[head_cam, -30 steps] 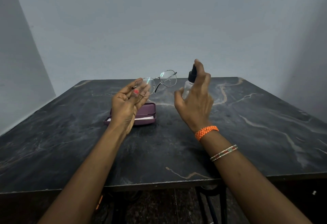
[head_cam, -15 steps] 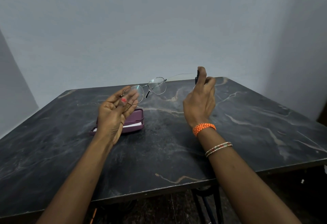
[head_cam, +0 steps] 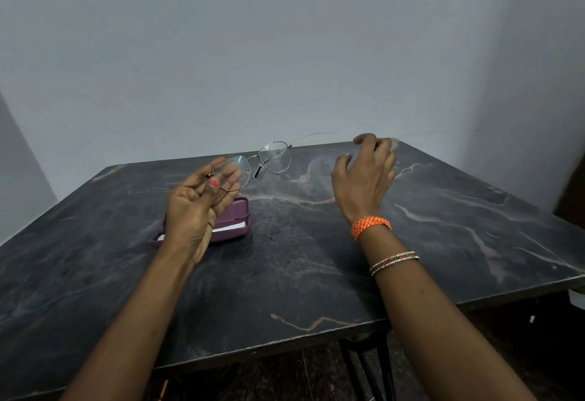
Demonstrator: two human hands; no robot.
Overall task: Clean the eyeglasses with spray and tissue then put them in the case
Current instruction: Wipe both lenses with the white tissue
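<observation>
My left hand (head_cam: 202, 207) is raised palm-up above the table and pinches one lens rim of the thin metal eyeglasses (head_cam: 274, 157). Droplets speckle the held lens, and one temple points right. Below that hand a maroon glasses case (head_cam: 232, 224) lies on the dark marble table (head_cam: 285, 274), with a white tissue strip (head_cam: 229, 228) showing at its seam. My right hand (head_cam: 364, 175) hovers at the table's far right with curled, blurred fingers. The spray bottle is hidden behind it except for a possible dark sliver between the fingers.
A grey wall stands just behind the table's far edge. The table's front edge runs near my forearms, with a dark metal frame (head_cam: 367, 365) under it. A dark doorway edge (head_cam: 573, 191) shows at the far right.
My right hand has moved right and away from the glasses toward the far table edge, and the bottle's cap no longer shows above its fingers. The left hand still holds the glasses.
</observation>
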